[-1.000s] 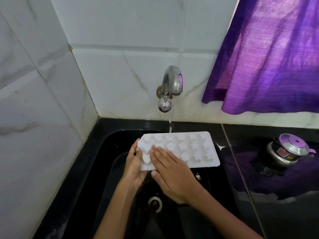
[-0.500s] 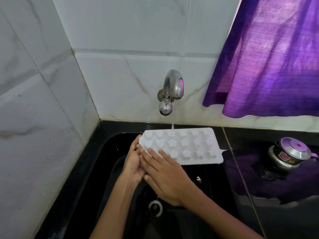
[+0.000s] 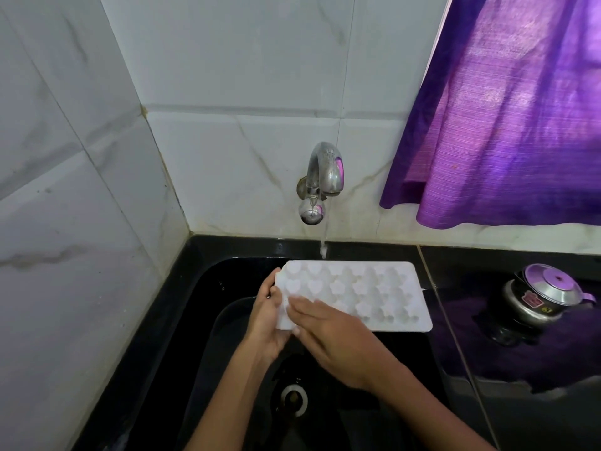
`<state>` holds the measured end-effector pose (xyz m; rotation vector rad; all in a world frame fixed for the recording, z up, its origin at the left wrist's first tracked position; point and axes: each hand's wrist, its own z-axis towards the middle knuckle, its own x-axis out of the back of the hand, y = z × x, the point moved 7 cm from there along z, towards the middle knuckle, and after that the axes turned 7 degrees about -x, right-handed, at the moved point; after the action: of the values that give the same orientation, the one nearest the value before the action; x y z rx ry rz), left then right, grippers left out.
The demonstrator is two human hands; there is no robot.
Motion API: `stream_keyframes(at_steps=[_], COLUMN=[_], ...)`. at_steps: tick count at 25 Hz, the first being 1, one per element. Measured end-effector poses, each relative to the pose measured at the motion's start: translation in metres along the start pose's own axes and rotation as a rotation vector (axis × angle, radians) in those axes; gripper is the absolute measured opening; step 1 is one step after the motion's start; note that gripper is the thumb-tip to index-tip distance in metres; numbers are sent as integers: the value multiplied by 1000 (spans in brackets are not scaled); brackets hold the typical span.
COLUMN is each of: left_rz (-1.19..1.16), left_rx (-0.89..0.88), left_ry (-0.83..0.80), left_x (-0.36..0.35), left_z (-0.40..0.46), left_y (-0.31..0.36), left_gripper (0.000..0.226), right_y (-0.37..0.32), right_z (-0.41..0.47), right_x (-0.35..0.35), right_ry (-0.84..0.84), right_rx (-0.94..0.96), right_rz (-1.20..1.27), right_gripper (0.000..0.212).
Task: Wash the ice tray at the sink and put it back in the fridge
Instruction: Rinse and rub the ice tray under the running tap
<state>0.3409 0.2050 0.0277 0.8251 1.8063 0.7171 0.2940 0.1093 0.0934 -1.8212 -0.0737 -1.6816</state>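
A white ice tray [image 3: 374, 294] with heart and flower shaped cells is held level over the black sink [image 3: 201, 320], under a thin stream of water from the metal tap [image 3: 323, 177]. My left hand [image 3: 268, 315] grips the tray's left end, thumb on top. My right hand [image 3: 328, 336] lies flat on the tray's near left part, its fingers spread over the cells. The water lands at the tray's far edge.
The sink's drain [image 3: 294, 398] lies below my wrists. A small steel pressure cooker [image 3: 540, 296] stands on the black counter to the right. A purple curtain [image 3: 507, 109] hangs at the upper right. White marble tiles [image 3: 81, 222] cover the left and back walls.
My right hand's fingers have slid left across the tray's cells toward my left hand. The tray stays under the running tap.
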Motion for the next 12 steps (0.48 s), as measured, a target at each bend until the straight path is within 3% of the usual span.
stream_keyframes(at_steps=[2,6,9,12], left_rz=[22,49,69,50], left_rx=[-20,-68,-71,-66], left_ry=[13,36,78,114], left_x=[14,46,71,90], left_z=[-4,-17,-26,-33], left_y=[5,19,25,25], left_gripper=[33,37,37,37], right_y=[20,70,102,109], right_z=[-7,10,49,95], right_x=[22,74,79,65], right_ry=[82,459,471,301], right_rx=[-117,-322,-467,-672], right_rz=[187,673,1025,1303], right_gripper=[37,9,15,31])
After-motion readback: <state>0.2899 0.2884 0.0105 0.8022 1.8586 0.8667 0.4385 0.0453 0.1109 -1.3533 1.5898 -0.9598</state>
